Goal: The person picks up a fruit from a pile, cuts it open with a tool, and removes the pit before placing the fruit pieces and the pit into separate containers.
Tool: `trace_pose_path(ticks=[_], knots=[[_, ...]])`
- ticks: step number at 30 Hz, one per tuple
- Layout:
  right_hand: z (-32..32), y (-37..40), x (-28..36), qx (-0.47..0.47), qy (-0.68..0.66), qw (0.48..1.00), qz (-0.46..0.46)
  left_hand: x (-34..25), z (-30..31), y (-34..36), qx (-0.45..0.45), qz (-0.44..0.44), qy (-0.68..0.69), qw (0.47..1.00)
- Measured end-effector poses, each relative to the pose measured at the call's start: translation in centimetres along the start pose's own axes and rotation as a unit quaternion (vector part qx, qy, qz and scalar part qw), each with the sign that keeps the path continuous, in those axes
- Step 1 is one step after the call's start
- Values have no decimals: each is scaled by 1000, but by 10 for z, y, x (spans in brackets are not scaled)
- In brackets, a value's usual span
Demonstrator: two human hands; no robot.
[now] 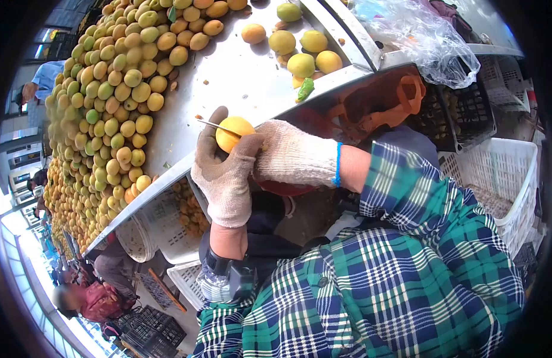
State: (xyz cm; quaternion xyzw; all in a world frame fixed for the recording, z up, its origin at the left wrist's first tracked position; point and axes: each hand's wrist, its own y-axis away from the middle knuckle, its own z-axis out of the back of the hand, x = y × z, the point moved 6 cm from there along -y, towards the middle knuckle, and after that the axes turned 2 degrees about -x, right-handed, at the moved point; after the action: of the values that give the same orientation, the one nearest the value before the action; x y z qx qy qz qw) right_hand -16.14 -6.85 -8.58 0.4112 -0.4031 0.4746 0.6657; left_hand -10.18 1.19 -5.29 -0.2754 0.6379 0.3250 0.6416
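My left hand (223, 185), in a knitted work glove with brown-stained fingers, is closed round a yellow-orange apricot (231, 138). The thumb lies along the fruit's near side. Across the top of the apricot runs the thin metal blade of a small knife (209, 124), its tip sticking out to the left. Close against the fruit's right side, my right hand (294, 154) is closed in a pale glove with a blue cuff. The blade lines up with this hand; the handle and most of its fingers are hidden.
A large heap of apricots (115, 89) covers the left of the metal table (210, 89). Several bigger yellow-green fruits (301, 64) sit in the corner by a rim. Clear plastic bags (425, 36), a white crate (509, 173) and a black crate (473, 110) are at right. Another person (103, 298) sits lower left.
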Motion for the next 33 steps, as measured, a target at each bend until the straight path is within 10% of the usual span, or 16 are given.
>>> trace_pose_path(ticks=[6, 9, 18, 19, 21, 22, 33], knots=[[5, 21, 14, -13, -24, 992, 126, -5, 1, 3, 23, -59, -67, 996], [7, 25, 6, 39, -194, 979, -55, -5, 2, 1, 48, -97, -97, 989], [37, 16, 11, -56, 145, 985, 78, -12, 26, -19, -75, -83, -77, 991], [49, 22, 21, -119, 29, 984, 131, -12, 32, -21, -86, -89, -77, 989], [62, 33, 14, -81, -260, 952, -143, -10, 35, -26, -76, -80, -126, 986], [60, 29, 12, -100, -317, 935, -123, -12, 28, -22, -50, -63, -131, 988], [21, 26, 25, -49, -435, 888, -137, -16, 2, -2, 25, -248, -205, 946]])
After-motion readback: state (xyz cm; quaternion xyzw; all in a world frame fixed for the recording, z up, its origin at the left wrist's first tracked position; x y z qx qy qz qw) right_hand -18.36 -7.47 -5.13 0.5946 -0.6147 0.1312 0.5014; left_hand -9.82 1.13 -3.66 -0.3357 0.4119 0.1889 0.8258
